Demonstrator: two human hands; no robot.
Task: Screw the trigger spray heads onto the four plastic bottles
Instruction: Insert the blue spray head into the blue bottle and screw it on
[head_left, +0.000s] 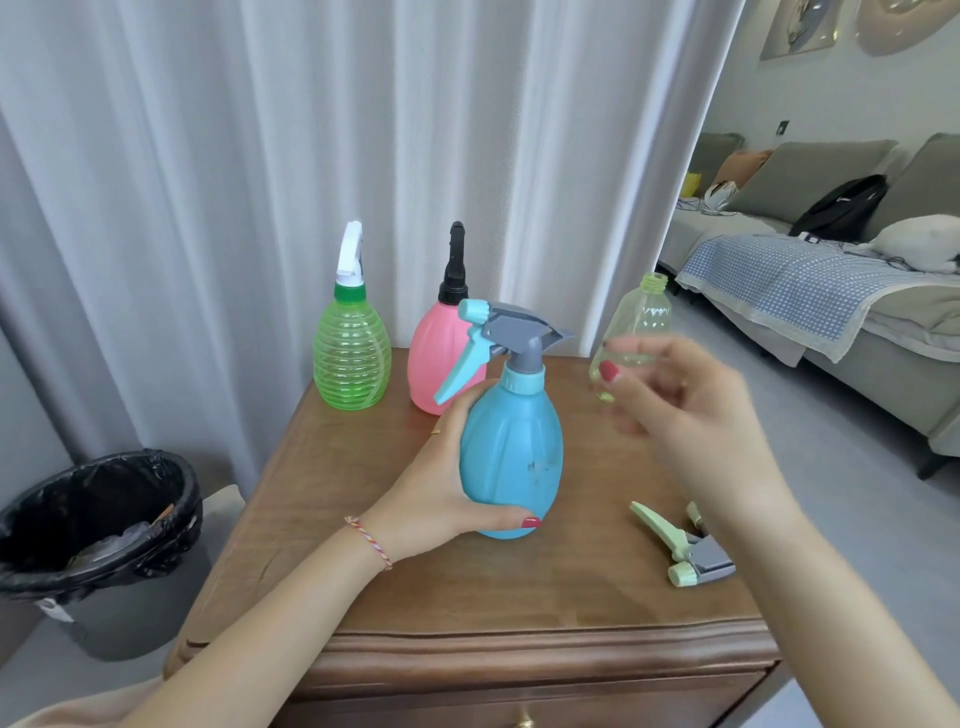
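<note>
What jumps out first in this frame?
The blue bottle at the centre of the wooden table, spray head already on, gripped by the left hand. The right hand is blurred, open in front of the clear yellow-green bottle, the only one with no head. Its likely match, the pale green spray head, lies loose near the table's right front edge.

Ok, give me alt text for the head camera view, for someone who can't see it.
Left hand grips a blue spray bottle with its head on, standing on a wooden cabinet; the blurred right hand hovers open. Green and pink bottles have heads; a clear bottle doesn't, and a green spray head lies loose.
</note>
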